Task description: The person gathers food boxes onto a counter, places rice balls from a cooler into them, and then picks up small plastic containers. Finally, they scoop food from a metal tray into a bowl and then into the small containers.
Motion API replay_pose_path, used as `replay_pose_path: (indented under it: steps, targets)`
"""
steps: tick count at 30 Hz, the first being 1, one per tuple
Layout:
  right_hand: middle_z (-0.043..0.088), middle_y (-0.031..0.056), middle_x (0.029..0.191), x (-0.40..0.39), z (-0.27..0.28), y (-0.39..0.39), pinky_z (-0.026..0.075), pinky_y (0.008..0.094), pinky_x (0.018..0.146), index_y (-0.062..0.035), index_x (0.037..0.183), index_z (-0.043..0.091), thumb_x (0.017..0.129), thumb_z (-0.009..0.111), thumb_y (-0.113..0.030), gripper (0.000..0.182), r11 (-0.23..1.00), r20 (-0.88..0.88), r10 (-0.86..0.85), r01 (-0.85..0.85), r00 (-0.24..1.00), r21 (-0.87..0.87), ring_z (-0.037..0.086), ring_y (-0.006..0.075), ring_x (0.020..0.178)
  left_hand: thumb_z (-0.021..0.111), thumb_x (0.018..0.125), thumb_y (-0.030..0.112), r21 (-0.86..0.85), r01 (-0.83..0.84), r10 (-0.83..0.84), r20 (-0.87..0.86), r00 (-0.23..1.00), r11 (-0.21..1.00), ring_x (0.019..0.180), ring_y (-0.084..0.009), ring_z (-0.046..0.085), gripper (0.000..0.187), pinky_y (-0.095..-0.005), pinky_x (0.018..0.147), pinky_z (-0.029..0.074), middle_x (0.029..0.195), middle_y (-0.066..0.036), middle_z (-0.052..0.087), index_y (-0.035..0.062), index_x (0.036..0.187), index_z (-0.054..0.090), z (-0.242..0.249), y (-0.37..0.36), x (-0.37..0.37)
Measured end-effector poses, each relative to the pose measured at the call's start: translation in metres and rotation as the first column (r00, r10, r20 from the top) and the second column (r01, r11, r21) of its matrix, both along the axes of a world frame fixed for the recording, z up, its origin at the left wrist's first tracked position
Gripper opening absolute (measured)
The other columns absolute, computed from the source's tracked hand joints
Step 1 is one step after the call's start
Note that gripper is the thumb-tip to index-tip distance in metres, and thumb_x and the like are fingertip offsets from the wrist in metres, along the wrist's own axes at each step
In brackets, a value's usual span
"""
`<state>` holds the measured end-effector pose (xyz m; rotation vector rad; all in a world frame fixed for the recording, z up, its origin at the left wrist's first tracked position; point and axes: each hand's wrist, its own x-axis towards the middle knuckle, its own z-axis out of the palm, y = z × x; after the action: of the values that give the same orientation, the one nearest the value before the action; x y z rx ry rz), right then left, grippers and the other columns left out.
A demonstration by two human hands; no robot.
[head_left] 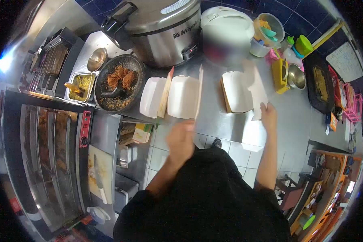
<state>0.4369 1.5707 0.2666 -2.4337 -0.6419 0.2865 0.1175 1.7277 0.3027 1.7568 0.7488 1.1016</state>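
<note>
Three white-lined paper food boxes stand in a row on the steel counter: a left box (153, 97), a middle box (183, 97) and a right box (236, 92). My left hand (180, 139), slightly blurred, is closed with its fingers at the near end of the middle box's upright lid (200, 90). My right hand (269, 116) pinches the near corner of the right box's raised lid (257, 88), which is smeared by motion. All three boxes have nothing inside. A cardboard lid (165, 97) stands up beside the left box.
A stone mortar (133, 94) with fried pieces and crumbs sits left of the boxes. Behind are a large steel rice cooker (165, 44) and a white one (226, 20). A yellow holder (281, 76) and metal bowl (296, 76) stand right. A knife (97, 173) lies lower left.
</note>
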Motion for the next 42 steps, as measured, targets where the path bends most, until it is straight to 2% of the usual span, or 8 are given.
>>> replay_pose_path:
  steps: [6, 8, 11, 18, 21, 30, 34, 42]
  targets:
    - [0.055, 0.0097, 0.06, -0.085, 0.089, -0.076, 0.039, 0.0272, 0.049, 0.0013, 0.105, 0.063, 0.095, 0.052, -0.014, 0.021, 0.915, 0.129, -0.23, 0.17, 0.965, 0.366, 0.05, 0.0107, 0.052, 0.055, 0.095, 0.019, -0.389, 0.106, -0.105, 0.024, 0.994, 0.915, 0.064, -0.0114, 0.059, 0.023, -0.0258, 0.058, 0.047, 0.077, -0.006, 0.065, -0.0013, 0.099, 0.065, 0.018, -0.06, 0.061]
    - [0.062, 0.0031, 0.072, -0.117, 0.117, -0.124, 0.043, 0.0265, 0.057, 0.0068, 0.081, 0.067, 0.094, 0.059, -0.023, 0.034, 0.818, 0.074, -0.421, 0.343, 0.904, 0.461, 0.051, 0.0105, 0.063, 0.053, 0.096, 0.017, -0.335, 0.006, -0.005, 0.005, 1.0, 0.942, 0.062, -0.0103, 0.057, 0.023, -0.0262, 0.06, 0.048, 0.073, -0.005, 0.063, -0.003, 0.093, 0.065, 0.033, -0.059, 0.061]
    - [0.057, 0.0194, 0.122, -0.147, 0.126, -0.174, 0.052, 0.0375, 0.088, 0.0099, 0.125, 0.049, 0.094, 0.056, -0.009, 0.037, 0.479, 0.179, -0.304, -0.012, 0.936, 0.878, 0.06, 0.0258, 0.104, 0.05, 0.098, 0.017, -0.372, 0.026, 0.018, 0.113, 0.993, 0.928, 0.061, -0.0101, 0.055, 0.024, -0.0253, 0.058, 0.046, 0.068, -0.003, 0.06, -0.0037, 0.094, 0.062, 0.05, -0.056, 0.07]
    - [0.066, 0.0197, 0.084, -0.098, 0.1, -0.148, 0.052, 0.0343, 0.06, -0.0036, 0.129, 0.052, 0.085, 0.057, -0.003, 0.045, 0.976, 0.113, -0.055, 0.03, 0.992, 0.217, 0.066, 0.0308, 0.065, 0.046, 0.1, 0.024, 0.155, 0.21, -0.18, -0.186, 0.966, 0.965, 0.065, -0.0102, 0.052, 0.031, -0.0236, 0.056, 0.041, 0.074, -0.003, 0.058, 0.0, 0.113, 0.059, 0.04, -0.095, 0.105]
    - [0.067, 0.0207, 0.093, -0.093, 0.05, -0.127, 0.054, 0.0406, 0.061, -0.0077, 0.133, 0.049, 0.08, 0.059, -0.002, 0.055, 0.996, 0.159, 0.033, -0.045, 0.987, 0.075, 0.066, 0.0348, 0.069, 0.054, 0.097, 0.028, -0.572, 0.453, -0.494, 0.093, 0.864, 0.684, 0.088, -0.0138, 0.06, 0.041, -0.0269, 0.074, 0.05, 0.096, -0.007, 0.065, -0.0026, 0.125, 0.054, 0.009, -0.138, 0.161]
    - [0.065, 0.0231, 0.105, -0.094, 0.018, -0.12, 0.054, 0.0408, 0.065, -0.0057, 0.137, 0.042, 0.085, 0.061, -0.019, 0.058, 0.891, -0.01, 0.173, -0.152, 0.985, 0.427, 0.067, 0.035, 0.072, 0.053, 0.094, 0.014, -0.877, 0.389, -0.525, 0.198, 0.828, 0.282, 0.094, -0.0157, 0.061, 0.036, -0.0317, 0.079, 0.054, 0.106, -0.009, 0.063, -0.0026, 0.126, 0.053, -0.032, -0.129, 0.164]
    - [0.065, 0.0246, 0.1, -0.086, 0.024, -0.112, 0.054, 0.0433, 0.063, -0.0058, 0.144, 0.028, 0.086, 0.057, -0.02, 0.066, 0.984, -0.086, 0.137, -0.126, 0.987, 0.124, 0.066, 0.037, 0.067, 0.048, 0.09, 0.013, -0.515, 0.494, -0.587, -0.022, 0.809, 0.701, 0.085, -0.0269, 0.066, 0.037, -0.0368, 0.074, 0.051, 0.097, -0.015, 0.066, -0.0015, 0.124, 0.051, -0.062, -0.126, 0.166]
    - [0.063, 0.0218, 0.07, -0.077, 0.023, -0.119, 0.048, 0.0489, 0.059, -0.0176, 0.151, 0.014, 0.085, 0.05, -0.006, 0.076, 0.995, -0.008, -0.051, 0.05, 0.999, -0.09, 0.061, 0.0417, 0.062, 0.046, 0.089, 0.013, -0.345, 0.592, -0.674, -0.205, 0.71, 0.728, 0.086, -0.0432, 0.063, 0.039, -0.045, 0.076, 0.051, 0.092, -0.025, 0.064, 0.003, 0.127, 0.048, 0.085, -0.092, 0.148]
